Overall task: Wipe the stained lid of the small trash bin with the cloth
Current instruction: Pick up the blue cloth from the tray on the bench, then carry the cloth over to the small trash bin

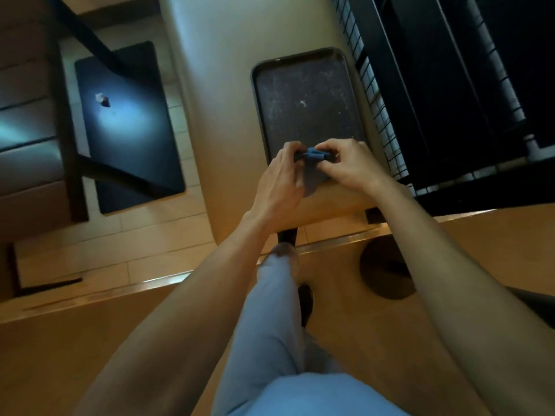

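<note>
Dim room, tiled floor (156, 235) | trash bin lid (306, 103), dark and speckled with pale stains, centre far | cloth (312, 156), blue, bunched over lid's near edge | left hand (279, 187) grip pinching cloth's left end | right hand (351, 166) grip pinching its right end | dark mat (129, 130) far left.

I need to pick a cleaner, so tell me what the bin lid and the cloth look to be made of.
Bin lid: probably moulded plastic, dark and matte; it has a raised rounded rim and a dull surface speckled with pale stains.
Cloth: soft woven or microfibre fabric, blue; it bunches and folds between the left hand and right hand, which both pinch it.
</note>
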Tool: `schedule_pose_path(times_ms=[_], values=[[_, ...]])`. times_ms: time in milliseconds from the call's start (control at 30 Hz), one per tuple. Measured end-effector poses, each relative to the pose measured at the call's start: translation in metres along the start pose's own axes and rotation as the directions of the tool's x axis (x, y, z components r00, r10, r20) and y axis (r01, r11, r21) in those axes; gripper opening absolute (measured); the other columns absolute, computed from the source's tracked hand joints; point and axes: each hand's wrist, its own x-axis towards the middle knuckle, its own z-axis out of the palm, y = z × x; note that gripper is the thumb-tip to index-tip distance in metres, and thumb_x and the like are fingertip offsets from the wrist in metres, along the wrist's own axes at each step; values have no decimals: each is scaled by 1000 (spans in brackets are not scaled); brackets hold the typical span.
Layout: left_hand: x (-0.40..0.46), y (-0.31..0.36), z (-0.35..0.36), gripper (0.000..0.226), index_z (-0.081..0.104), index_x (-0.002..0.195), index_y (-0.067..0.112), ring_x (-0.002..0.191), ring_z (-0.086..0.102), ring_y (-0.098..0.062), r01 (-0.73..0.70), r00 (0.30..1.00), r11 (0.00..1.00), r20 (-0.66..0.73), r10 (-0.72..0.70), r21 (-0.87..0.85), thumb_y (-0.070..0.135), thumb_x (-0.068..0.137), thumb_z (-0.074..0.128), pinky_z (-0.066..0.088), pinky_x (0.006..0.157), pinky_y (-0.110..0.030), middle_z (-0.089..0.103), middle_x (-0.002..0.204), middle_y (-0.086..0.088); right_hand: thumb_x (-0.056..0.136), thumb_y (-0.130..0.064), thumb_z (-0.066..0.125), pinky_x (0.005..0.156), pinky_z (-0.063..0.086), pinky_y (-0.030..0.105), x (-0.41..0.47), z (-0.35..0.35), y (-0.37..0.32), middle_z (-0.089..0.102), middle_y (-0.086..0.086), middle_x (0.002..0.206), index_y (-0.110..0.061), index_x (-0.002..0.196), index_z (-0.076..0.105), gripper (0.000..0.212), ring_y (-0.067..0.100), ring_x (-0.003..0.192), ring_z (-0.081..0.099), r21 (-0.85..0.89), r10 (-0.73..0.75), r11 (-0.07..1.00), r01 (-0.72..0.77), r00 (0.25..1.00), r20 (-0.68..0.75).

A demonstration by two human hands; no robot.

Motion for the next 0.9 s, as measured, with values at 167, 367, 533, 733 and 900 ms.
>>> schedule_pose_path(times_ms=[167,367,533,733,900], values=[[-80,27,-30,25,45,129,24,105,56,-6,-49,987,998,-153,41,-50,24,104,42,53,87,-29,56,122,3,89,-30,65,56,41,7,-76,0,-50,61,-15,97,-30,116,64,27,-9,81,55,-37,-137,990,136,990,-37],[-164,46,-64,24,46,129,16,100,54,2,-179,932,982,-330,147,-68,20,105,44,48,80,-15,51,117,4,89,-37,65,68,41,13,-153,8,-102,61,-16,98,-32,112,63,24,-5,89,56,21,-283,959,284,959,-7],[-221,62,-96,25,46,129,7,99,57,-5,-271,862,960,-463,207,-75,18,106,43,48,77,-14,54,117,-4,89,-38,65,74,53,23,-200,16,-146,62,-10,101,-27,113,62,27,1,91,60,175,-365,919,354,930,34],[-282,76,-132,34,38,140,14,96,63,-15,-241,818,956,-565,107,-169,16,107,44,56,75,-26,57,116,-5,90,-39,65,71,56,24,-237,36,-190,65,-10,100,-35,107,62,18,2,89,65,283,-409,890,359,901,143],[-333,64,-157,46,33,151,21,103,65,-7,-118,776,954,-625,-85,-276,24,106,46,54,82,-20,62,115,7,92,-33,64,66,52,13,-257,70,-228,64,-11,93,-38,103,58,13,2,83,65,330,-468,864,381,849,245]])
